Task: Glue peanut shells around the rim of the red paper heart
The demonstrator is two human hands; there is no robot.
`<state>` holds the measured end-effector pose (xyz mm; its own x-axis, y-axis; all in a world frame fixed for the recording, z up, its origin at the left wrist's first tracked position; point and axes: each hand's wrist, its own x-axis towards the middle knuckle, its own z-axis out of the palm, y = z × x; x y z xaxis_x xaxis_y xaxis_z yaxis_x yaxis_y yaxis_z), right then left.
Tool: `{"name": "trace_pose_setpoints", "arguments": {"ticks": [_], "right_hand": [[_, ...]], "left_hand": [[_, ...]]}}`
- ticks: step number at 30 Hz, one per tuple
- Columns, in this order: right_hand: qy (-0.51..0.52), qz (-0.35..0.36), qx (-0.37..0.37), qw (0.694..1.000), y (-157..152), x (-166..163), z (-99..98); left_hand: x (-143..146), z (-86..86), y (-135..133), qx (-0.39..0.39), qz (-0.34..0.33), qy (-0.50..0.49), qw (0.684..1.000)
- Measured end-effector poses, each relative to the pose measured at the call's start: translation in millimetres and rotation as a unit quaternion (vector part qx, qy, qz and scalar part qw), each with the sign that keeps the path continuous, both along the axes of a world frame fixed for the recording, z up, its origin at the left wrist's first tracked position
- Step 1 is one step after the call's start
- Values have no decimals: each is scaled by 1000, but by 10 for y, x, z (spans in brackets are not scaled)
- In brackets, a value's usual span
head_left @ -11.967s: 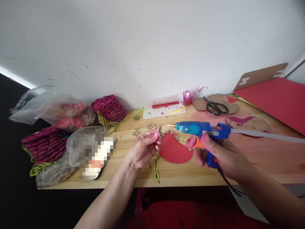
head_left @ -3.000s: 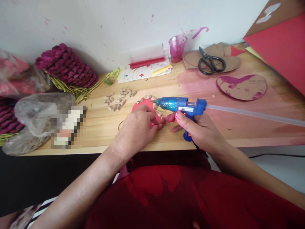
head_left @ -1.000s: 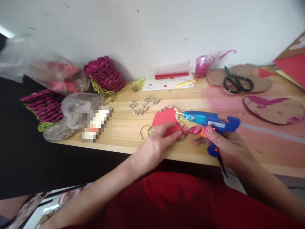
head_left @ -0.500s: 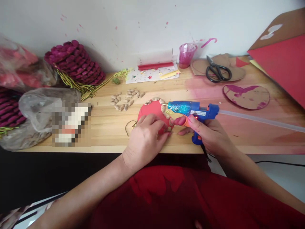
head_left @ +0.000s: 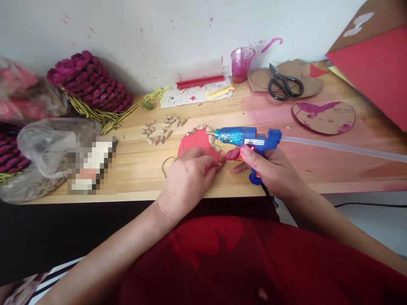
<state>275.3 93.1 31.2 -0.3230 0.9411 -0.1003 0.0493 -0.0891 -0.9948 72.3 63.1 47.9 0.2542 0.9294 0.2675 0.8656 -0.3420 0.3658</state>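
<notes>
My right hand [head_left: 273, 171] grips a blue hot glue gun [head_left: 235, 135] by its handle, with a long clear glue stick [head_left: 337, 150] running out of its back. The metal nozzle points left, over the upper right of a rounded red cutout [head_left: 194, 142]. Peanuts [head_left: 212, 139] line the cutout's top and right edge. My left hand [head_left: 190, 173] covers the cutout's lower part, its fingers pinched at a peanut [head_left: 221, 164] on the lower right edge, mostly hidden by the fingertips. Yellowish strands show just right of the cutout, and a thin dark cord curls out at its left.
Loose peanuts [head_left: 163, 130] lie behind the cutout. Black scissors [head_left: 286, 87] rest on cardboard at the back right, near a paint-stained cardboard heart [head_left: 324, 117] and a pink-stained cup [head_left: 241, 65]. Magenta woven pieces [head_left: 90, 82] and plastic bags [head_left: 47, 144] stand left.
The whole view has shifted slightly, so things sit a little further up and left. Both hands keep nearly the same pose, the glue gun still held over the cutout.
</notes>
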Motion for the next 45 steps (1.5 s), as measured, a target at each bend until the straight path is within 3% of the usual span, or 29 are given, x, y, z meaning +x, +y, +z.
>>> {"name": "trace_pose_setpoints", "arguments": {"ticks": [8,19,33,37,41,45], "right_hand": [[14,0,16,1000,-6,-32,51],[16,-4,9,1000,0,-30,23],[3,-12,8,1000,-7,-36,25],[5,-16,3,1000,-5,-21,-11],[0,-11,7,1000,-6,-12,-20],[6,-14,7,1000,-7,-17,-3]], "left_hand": [[-144,-51,-58,47,-6,-119,992],[-14,-154,-85,99,-32,-41,994],[33,-156,-94,93,5,-48,994],[-25,-123,-129,79,-23,-69,994],[-144,-147,-226,101,2,-86,991],[-232,-255,-335,122,-75,-9,990]]}}
